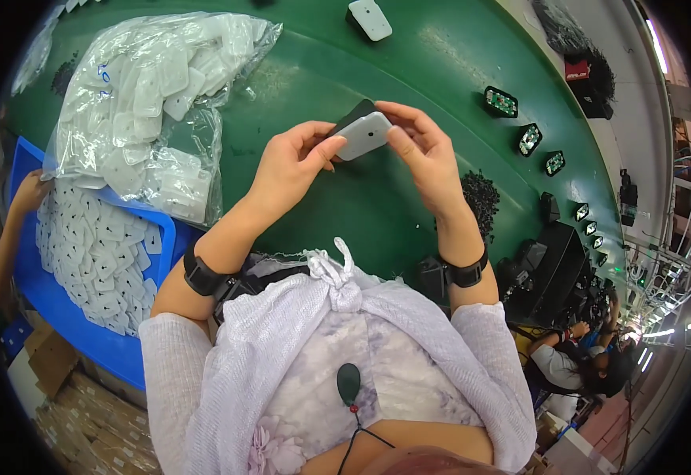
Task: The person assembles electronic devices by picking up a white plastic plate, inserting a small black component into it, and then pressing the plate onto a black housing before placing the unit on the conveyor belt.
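Observation:
Over the green work surface (298, 87), my two hands hold a small two-part plastic case between them. Its pale grey-white cover (366, 136) has rounded corners and a small dark hole. A black housing (354, 115) shows behind and above the cover, set at an angle to it. My left hand (291, 161) pinches the lower left corner with thumb and fingers. At the opposite end, my right hand (424, 150) has its thumb on the cover's edge and its fingers round the back. Whether cover and housing are fully joined cannot be seen.
Left, a clear bag (143, 95) of white covers lies by a blue bin (92, 340) full of similar pieces. A black pile of small parts (481, 198) sits right. Several housings with circuit boards (501, 102) line the belt. Another person's hand (32, 190) touches the bag.

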{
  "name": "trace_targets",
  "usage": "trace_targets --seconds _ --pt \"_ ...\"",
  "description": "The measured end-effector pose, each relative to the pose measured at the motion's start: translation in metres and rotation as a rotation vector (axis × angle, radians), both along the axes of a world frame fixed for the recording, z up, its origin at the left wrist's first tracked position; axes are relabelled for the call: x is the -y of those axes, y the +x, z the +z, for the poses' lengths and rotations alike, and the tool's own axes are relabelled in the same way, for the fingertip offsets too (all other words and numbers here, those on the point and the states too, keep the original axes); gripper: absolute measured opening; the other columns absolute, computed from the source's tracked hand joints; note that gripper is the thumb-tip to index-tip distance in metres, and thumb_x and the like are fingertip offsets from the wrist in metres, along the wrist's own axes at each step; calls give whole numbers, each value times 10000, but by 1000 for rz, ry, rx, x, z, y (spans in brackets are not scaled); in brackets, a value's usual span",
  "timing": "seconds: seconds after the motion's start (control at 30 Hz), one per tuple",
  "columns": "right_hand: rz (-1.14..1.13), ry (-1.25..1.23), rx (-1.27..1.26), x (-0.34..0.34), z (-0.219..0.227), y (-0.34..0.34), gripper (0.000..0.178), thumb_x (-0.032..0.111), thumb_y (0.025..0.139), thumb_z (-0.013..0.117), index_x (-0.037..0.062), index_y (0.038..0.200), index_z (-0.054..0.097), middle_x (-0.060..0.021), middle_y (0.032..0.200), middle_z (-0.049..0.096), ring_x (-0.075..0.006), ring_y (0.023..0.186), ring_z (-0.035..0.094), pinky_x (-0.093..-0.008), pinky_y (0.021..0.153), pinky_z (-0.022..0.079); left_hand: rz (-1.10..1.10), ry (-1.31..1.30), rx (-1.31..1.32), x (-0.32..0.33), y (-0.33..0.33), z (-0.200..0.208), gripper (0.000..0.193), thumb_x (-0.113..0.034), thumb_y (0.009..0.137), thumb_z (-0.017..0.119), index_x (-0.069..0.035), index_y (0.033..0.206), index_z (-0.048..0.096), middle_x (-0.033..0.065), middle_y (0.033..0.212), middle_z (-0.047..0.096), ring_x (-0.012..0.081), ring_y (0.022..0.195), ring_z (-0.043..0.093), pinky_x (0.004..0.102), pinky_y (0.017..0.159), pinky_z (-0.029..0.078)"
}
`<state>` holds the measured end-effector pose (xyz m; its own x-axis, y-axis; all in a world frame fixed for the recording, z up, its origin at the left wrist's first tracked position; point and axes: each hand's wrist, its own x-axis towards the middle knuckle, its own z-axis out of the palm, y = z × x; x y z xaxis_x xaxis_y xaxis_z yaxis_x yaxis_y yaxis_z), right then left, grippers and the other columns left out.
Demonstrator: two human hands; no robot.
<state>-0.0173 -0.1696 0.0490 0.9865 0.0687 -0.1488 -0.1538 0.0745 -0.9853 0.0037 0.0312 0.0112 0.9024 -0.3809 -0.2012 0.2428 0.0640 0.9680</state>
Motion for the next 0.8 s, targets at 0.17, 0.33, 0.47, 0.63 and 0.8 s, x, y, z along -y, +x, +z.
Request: trace_targets --seconds 0.17,0.33,0.47,0.63,0.8 --pt "-41 -44 93 -9 -3 -9 397 82 874 684 -6 1235 542 -74 1116 607 -132 1042 566 -266 921 444 -37 -69 -57 3 -11 12 296 -193 929 622 62 1080 612 110 895 683 134 792 651 253 682 522" --pt "-71 -132 137 -11 4 -10 361 77 875 683 -15 1201 558 -73 1081 620 -138 999 585 -276 897 459 -26 -101 -41 6 -13 11 300 -193 925 630 63 1080 610 108 920 679 136 801 648 256 685 521" --pt "-26 -160 161 -3 11 1 371 42 859 680 -4 1214 583 -57 1090 627 -133 999 588 -269 895 461 -8 -85 42 -3 -9 15 274 -191 910 647 26 1076 625 95 945 671 139 812 640 276 685 512" --pt "-88 -536 323 53 27 40 353 6 856 645 38 1207 623 -29 1065 643 -115 967 594 -263 865 476 537 655 751 -63 35 22 179 -85 881 607 -16 1044 635 115 924 657 263 785 635 331 702 501" --pt "85 -992 403 90 32 99 400 -24 806 630 54 1198 603 -87 1081 654 -199 989 620 -303 877 488 549 1168 942 -131 77 -9 244 -16 855 568 -25 1095 614 121 1106 626 306 1033 564 405 896 451"
